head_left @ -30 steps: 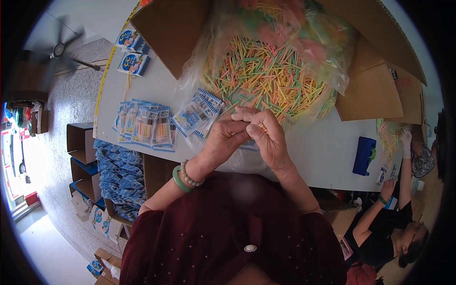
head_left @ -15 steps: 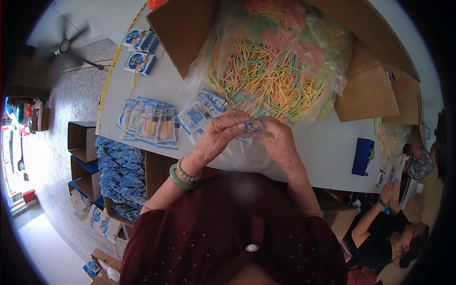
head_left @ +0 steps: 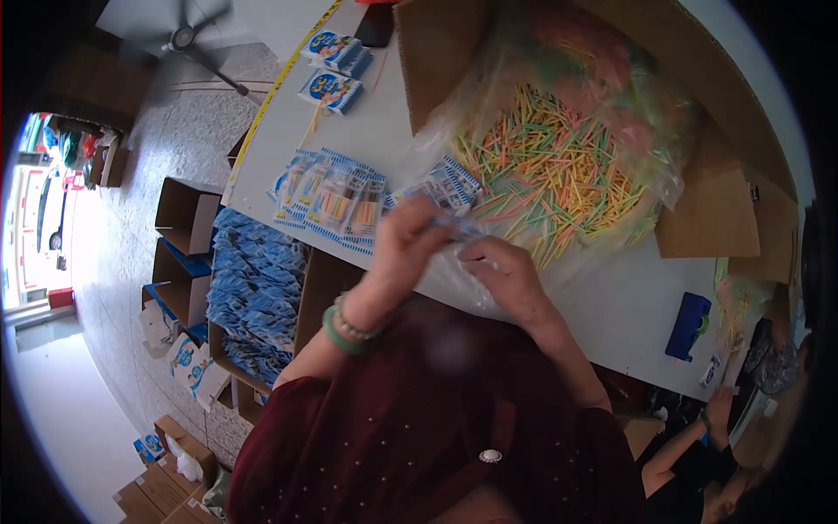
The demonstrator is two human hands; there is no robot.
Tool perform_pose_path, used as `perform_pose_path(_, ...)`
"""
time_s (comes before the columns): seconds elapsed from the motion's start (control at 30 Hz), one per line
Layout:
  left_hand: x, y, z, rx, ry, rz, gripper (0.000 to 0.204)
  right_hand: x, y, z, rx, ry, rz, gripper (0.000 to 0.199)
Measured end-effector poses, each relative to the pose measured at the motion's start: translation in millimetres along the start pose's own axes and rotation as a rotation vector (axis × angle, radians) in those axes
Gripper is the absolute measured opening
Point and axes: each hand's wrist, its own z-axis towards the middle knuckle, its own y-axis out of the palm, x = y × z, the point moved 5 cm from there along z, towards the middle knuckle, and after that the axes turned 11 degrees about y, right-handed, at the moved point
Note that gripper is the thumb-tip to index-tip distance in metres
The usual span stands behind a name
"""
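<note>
My left hand (head_left: pixel 404 247), with a green bangle and a bead bracelet at its wrist, pinches a small blue-and-white packet (head_left: pixel 460 229), blurred by motion. To its right, my right hand (head_left: pixel 515 284) is apart from the packet, its thumb and finger spread with nothing seen between them. Behind the hands lie loose blue-and-white packets (head_left: pixel 449 182). Left of these, a row of clear-fronted packets (head_left: pixel 336 203) shows coloured sticks inside. A heap of thin pastel sticks (head_left: pixel 567 166) fills a clear plastic bag (head_left: pixel 672 179) beyond my right hand.
A cardboard box (head_left: pixel 436 61) surrounds the bag. Small blue-and-white packs (head_left: pixel 330 90) and a dark phone (head_left: pixel 375 24) lie at the far left. A blue tape dispenser (head_left: pixel 690 327) is at right, near a co-worker's hand (head_left: pixel 720 410). A carton of blue packets (head_left: pixel 257 288) stands below left.
My right hand has come away from the packet, and my left hand carries it leftward. The whole view has swung, shifting the table rightward in the picture.
</note>
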Motion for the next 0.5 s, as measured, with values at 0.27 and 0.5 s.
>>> perform_pose_path(0.27,-43.8,-97.2,13.0,0.303,0.279,1.379,0.022,14.2,-17.3,11.1,0.242,0.033,-0.207,0.015)
perform_pose_path(0.5,-17.4,-6.3,25.2,-0.03,0.431,1.174,0.043,17.5,-37.6,0.5,0.398,-0.009,-0.362,0.011)
